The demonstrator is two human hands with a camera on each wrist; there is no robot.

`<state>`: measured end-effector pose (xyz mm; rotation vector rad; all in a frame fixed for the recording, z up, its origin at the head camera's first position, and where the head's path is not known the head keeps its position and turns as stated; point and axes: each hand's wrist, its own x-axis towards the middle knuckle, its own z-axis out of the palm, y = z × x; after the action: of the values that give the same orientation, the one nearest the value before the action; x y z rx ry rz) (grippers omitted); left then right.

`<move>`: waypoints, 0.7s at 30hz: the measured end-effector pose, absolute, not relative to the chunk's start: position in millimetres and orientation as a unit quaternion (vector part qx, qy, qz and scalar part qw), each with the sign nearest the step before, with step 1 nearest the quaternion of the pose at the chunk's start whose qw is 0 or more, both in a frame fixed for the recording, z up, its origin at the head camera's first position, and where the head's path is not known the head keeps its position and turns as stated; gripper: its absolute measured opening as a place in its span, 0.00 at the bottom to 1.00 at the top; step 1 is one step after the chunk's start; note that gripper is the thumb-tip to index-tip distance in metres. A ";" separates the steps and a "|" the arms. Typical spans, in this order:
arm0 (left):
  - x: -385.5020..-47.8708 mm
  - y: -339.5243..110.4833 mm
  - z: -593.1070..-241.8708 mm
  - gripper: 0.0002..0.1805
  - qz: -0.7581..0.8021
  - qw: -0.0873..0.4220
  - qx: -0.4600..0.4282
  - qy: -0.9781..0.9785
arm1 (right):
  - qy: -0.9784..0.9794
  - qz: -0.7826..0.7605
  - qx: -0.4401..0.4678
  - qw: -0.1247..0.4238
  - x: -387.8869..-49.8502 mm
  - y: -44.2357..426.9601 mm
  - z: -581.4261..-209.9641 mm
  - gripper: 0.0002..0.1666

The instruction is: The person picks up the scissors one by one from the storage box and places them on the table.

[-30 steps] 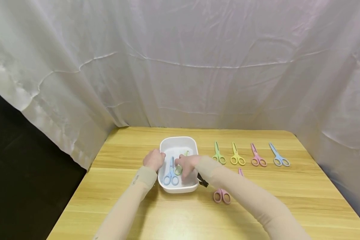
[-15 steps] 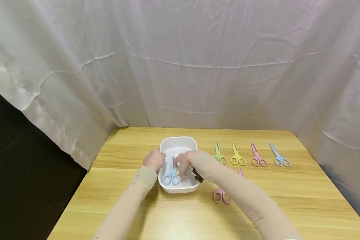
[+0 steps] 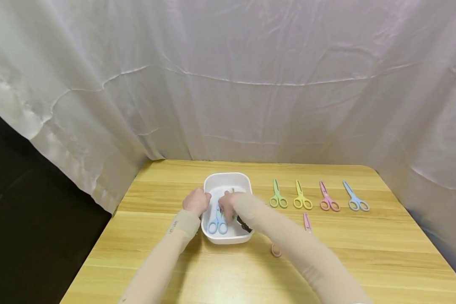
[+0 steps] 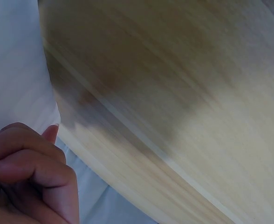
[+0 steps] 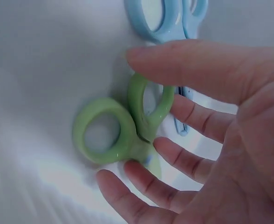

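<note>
A white plastic tub (image 3: 228, 241) holds blue scissors (image 3: 218, 224) and green scissors (image 5: 130, 144). My left hand (image 3: 196, 201) grips the tub's left rim; its fingers look curled at the tub's edge in the left wrist view. Inside the tub, my right hand (image 3: 229, 207) is over the green scissors. Seen from the right wrist, the thumb reaches across above one green handle loop while the loosely spread fingers (image 5: 169, 191) lie along the other side, some touching near the pivot. The hand covers most of the green blades. The blue scissors lie alongside.
To the right, green scissors (image 3: 277, 197), yellow scissors (image 3: 301, 199), pink scissors (image 3: 328, 200) and blue scissors (image 3: 355, 200) lie in a row. Pink scissors (image 3: 307, 221) show nearer, partly behind the right forearm, with a pink handle loop (image 3: 276, 251) below. A grey curtain (image 3: 258, 118) borders the wooden table.
My right hand lifted slightly and spread, then lowered and moved left over the green scissors, which now point more straight away from me. My left hand stays on the tub's rim.
</note>
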<state>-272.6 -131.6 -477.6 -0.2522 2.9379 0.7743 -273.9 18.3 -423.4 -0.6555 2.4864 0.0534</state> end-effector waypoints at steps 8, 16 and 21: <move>-273.2 -131.8 -477.7 0.19 0.253 0.044 -0.082 0.963 | 0.933 0.038 -0.243 0.264 -273.1 15.8 -424.2 0.17; -272.7 -131.9 -477.9 0.19 0.251 0.043 -0.079 0.964 | 0.934 0.027 -0.248 0.257 -275.4 17.8 -427.6 0.17; -273.1 -132.2 -478.3 0.19 0.249 0.041 -0.078 0.964 | 0.936 0.024 -0.249 0.247 -278.0 17.6 -432.0 0.17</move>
<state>-273.1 -132.2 -478.3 -0.2387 2.9539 0.7627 -278.0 17.6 -432.0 -0.6800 2.5520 0.0645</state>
